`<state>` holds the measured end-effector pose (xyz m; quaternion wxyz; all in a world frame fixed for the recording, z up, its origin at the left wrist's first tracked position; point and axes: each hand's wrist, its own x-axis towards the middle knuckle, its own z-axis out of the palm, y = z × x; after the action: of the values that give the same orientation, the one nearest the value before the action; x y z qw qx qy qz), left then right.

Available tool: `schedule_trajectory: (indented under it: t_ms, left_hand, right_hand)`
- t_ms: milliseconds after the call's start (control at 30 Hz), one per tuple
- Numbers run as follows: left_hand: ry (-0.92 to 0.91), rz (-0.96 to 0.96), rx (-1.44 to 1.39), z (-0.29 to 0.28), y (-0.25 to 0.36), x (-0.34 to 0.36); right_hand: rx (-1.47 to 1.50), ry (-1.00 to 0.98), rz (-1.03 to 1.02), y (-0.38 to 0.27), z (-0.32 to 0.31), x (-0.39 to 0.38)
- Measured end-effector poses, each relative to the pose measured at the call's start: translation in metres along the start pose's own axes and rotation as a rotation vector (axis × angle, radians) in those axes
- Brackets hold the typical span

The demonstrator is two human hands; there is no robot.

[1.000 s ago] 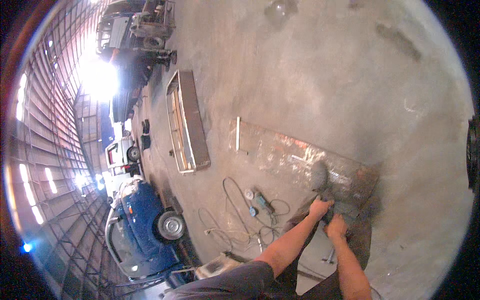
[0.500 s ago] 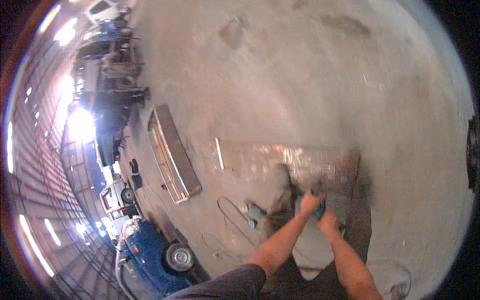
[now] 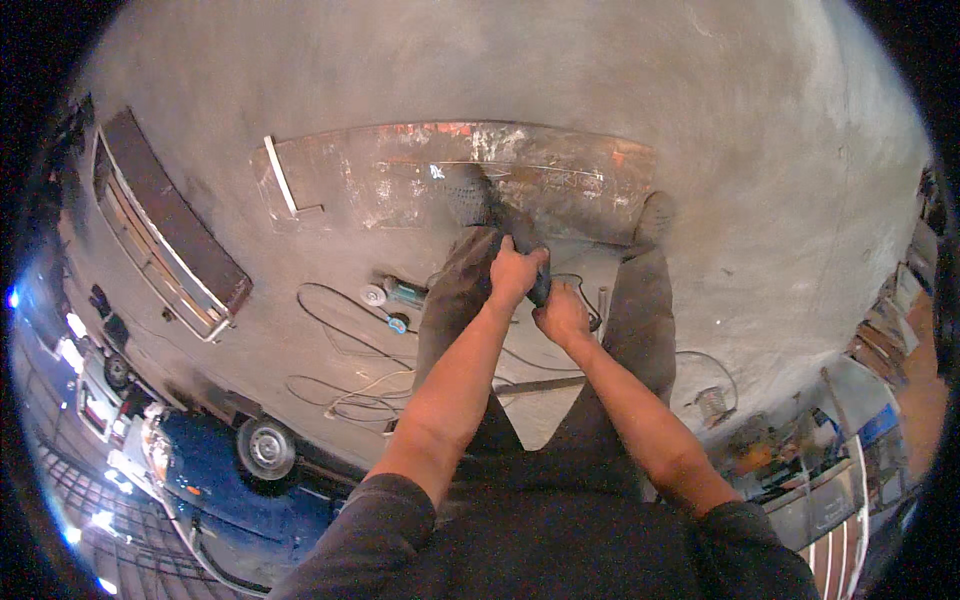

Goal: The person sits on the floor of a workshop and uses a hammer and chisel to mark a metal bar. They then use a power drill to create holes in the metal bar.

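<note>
Both of my hands are closed round a dark corded power tool held between my legs. My left hand grips it farther forward, and my right hand holds its rear end, where a black cable loops away. The tool's front is dark against my boot, so its exact kind is hard to make out. Under it lies a long rusty metal sheet with white and red paint patches. My left boot stands on the sheet; my right boot is at its near right corner.
A teal angle grinder lies left of my leg among looped cables. A white strip rests on the sheet's left end. Farther left are a long metal frame and a blue vehicle. Scrap and shelving stand right.
The view has turned and tilted, so the sheet and my arms show nearer the middle. Both hands still grip the power tool.
</note>
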<state>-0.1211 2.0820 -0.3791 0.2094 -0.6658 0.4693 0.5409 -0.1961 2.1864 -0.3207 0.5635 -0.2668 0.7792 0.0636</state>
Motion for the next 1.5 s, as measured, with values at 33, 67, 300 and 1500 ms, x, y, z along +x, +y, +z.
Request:
schedule_trajectory:
  t_ms: [33,67,300,1500]
  left_hand:
    - [-0.027,-0.004,-0.028,-0.011,0.003,0.004]
    - [-0.045,-0.019,-0.054,-0.024,0.006,0.008]
    - [-0.047,-0.038,-0.117,-0.061,0.002,0.015]
    - [0.033,-0.137,-0.302,0.021,-0.021,0.125]
  right_hand:
    - [-0.023,0.008,0.004,-0.01,-0.001,0.003]
    - [-0.055,0.014,-0.014,-0.02,-0.002,0.007]
    - [-0.184,0.02,-0.056,-0.058,-0.005,0.016]
    - [-0.266,-0.058,-0.058,-0.02,-0.019,0.122]
